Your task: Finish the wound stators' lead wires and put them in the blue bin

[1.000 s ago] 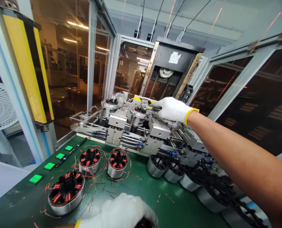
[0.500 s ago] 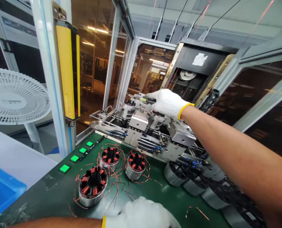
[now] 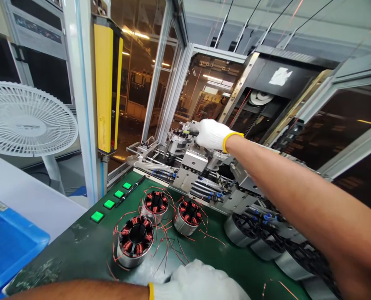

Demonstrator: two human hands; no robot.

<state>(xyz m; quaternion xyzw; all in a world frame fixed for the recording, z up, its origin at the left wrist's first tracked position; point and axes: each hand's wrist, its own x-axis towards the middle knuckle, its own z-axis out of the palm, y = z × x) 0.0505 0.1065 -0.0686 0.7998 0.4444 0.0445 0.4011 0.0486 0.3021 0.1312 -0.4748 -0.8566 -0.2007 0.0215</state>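
Observation:
My right hand (image 3: 211,134), in a white glove with a yellow cuff, reaches over a stator fixture (image 3: 176,143) on the winding machine. It is shut on a small tool with a yellow-green handle (image 3: 188,132). My left hand (image 3: 198,285), gloved alike, lies at the bottom edge, its fingers partly cut off by the frame. Nearest to it is a copper-wound stator (image 3: 136,241), and two more wound stators (image 3: 156,204) stand beyond, trailing loose copper wire ends (image 3: 169,250). Darker unwound stators (image 3: 240,230) stand in a row at the right.
The green bench (image 3: 79,250) carries lit green buttons (image 3: 97,216) and a black pen-like tool (image 3: 131,191). Pneumatic cylinders and blue-fitted hoses (image 3: 201,185) fill the machine. A yellow light curtain (image 3: 104,87), white fan (image 3: 26,118) and blue bin (image 3: 7,246) stand at the left.
The view has swung left, shifting the whole scene rightward and bringing the blue bin in. My right hand stays at the fixture. My left hand has moved right along the bottom edge.

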